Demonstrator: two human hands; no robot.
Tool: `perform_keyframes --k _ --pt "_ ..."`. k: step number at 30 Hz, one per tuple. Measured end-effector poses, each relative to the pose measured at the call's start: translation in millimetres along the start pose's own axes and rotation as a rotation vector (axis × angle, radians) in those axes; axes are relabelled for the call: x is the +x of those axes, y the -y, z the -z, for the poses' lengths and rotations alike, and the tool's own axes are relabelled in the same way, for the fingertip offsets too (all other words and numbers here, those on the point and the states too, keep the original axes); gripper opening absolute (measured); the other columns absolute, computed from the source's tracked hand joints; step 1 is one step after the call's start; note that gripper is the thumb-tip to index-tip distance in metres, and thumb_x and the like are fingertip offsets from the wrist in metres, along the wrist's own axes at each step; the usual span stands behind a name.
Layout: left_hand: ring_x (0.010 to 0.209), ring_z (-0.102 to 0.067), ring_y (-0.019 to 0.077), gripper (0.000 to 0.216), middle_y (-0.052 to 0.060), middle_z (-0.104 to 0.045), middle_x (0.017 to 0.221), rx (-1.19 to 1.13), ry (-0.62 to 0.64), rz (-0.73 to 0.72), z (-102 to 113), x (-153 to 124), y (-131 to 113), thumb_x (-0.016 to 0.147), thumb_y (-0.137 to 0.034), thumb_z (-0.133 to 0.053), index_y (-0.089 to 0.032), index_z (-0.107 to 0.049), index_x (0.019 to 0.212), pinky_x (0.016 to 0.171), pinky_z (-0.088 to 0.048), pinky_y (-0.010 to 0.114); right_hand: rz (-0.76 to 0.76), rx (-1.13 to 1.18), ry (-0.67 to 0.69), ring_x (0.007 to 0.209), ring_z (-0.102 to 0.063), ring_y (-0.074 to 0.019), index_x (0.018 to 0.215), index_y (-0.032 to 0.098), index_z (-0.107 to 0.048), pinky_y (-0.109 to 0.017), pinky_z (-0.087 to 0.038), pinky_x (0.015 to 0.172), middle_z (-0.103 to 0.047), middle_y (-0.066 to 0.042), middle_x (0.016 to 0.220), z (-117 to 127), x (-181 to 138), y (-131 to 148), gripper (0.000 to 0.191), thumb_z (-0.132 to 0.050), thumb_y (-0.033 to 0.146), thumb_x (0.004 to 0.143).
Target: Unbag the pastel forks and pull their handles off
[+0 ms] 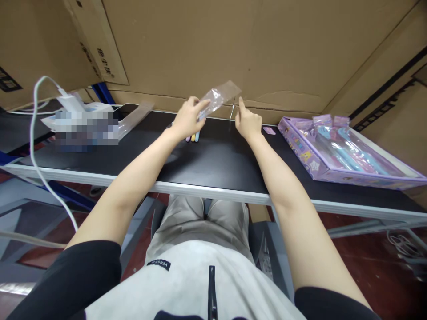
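Observation:
My left hand [188, 118] is closed on the near end of a clear plastic bag [218, 97], which tilts up to the right. My right hand [248, 120] is just right of the bag's far end. Its index finger is stretched out and its other fingers are curled, with nothing plainly held. A thin shiny strip [232, 110] hangs between the bag's end and my right hand; I cannot tell if a finger touches it. Below my left hand, the ends of several pastel sticks [193, 138] in purple, yellow and blue show on the black table [213, 166]; the rest is hidden.
On the right lies a purple display box [320, 166] with bagged blue and pink items [350, 149]. A small pink card [269, 130] sits beside it. At left are a blurred-out object [86, 129], clear plastic [135, 120] and a white cable [35, 115]. Cardboard [213, 44] walls the back.

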State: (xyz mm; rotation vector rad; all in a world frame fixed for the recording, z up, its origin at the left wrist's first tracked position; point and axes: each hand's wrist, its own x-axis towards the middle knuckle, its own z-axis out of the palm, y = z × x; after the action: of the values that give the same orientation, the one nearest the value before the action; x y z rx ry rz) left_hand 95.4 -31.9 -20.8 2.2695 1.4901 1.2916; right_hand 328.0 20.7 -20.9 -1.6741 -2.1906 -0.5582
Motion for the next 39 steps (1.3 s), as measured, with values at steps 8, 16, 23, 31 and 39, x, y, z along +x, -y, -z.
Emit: perform_keyframes --k 8,16,23,31,39 --pt "0.141 -0.034 0.0362 0.073 0.008 -0.041 0.154 0.27 -0.097 0.213 94 3 28 0.085 -0.038 -0.07 -0.024 -0.05 0.154 0.125 -0.021 0.052 0.041 0.026 0.133 0.114 -0.068 -0.0339 0.164 0.006 -0.035 -0.044 -0.051 0.098 -0.067 -0.027 0.131 -12 -1 -2 0.067 -0.038 0.021 0.099" --pt "0.146 -0.031 0.0475 0.085 0.014 -0.039 0.156 0.528 0.039 0.615 133 -40 102 0.077 -0.054 -0.066 -0.023 -0.048 0.154 0.12 -0.013 0.07 0.127 0.026 0.378 0.136 -0.06 -0.0354 0.156 0.008 -0.052 -0.045 -0.05 0.11 -0.058 -0.021 0.15 -21 -3 -10 0.057 -0.041 0.02 0.101" --pt "0.147 -0.031 0.0548 0.095 0.029 -0.034 0.162 0.593 0.162 0.733 132 -43 136 0.067 -0.047 -0.068 -0.009 -0.05 0.152 0.113 -0.019 0.074 0.122 0.039 0.451 0.142 -0.056 -0.0304 0.152 0.01 -0.058 -0.04 -0.045 0.117 -0.055 -0.015 0.154 -22 -2 -10 0.053 -0.038 0.018 0.103" --pt "0.143 -0.03 0.0592 0.103 0.025 -0.039 0.16 0.572 0.143 0.754 127 -38 153 0.044 -0.06 -0.078 -0.015 -0.062 0.135 0.11 -0.014 0.075 0.119 0.049 0.444 0.14 -0.058 -0.0303 0.148 0.011 -0.062 -0.041 -0.047 0.116 -0.057 -0.015 0.152 -23 -1 -9 0.052 -0.037 0.018 0.102" --pt "0.145 -0.025 0.0582 0.116 0.024 -0.037 0.162 0.586 0.171 0.778 120 -33 156 0.033 -0.061 -0.082 -0.014 -0.059 0.136 0.113 -0.005 0.073 0.129 0.048 0.451 0.14 -0.058 -0.0306 0.149 0.009 -0.06 -0.041 -0.046 0.116 -0.056 -0.016 0.153 -21 -3 -8 0.054 -0.037 0.016 0.102"
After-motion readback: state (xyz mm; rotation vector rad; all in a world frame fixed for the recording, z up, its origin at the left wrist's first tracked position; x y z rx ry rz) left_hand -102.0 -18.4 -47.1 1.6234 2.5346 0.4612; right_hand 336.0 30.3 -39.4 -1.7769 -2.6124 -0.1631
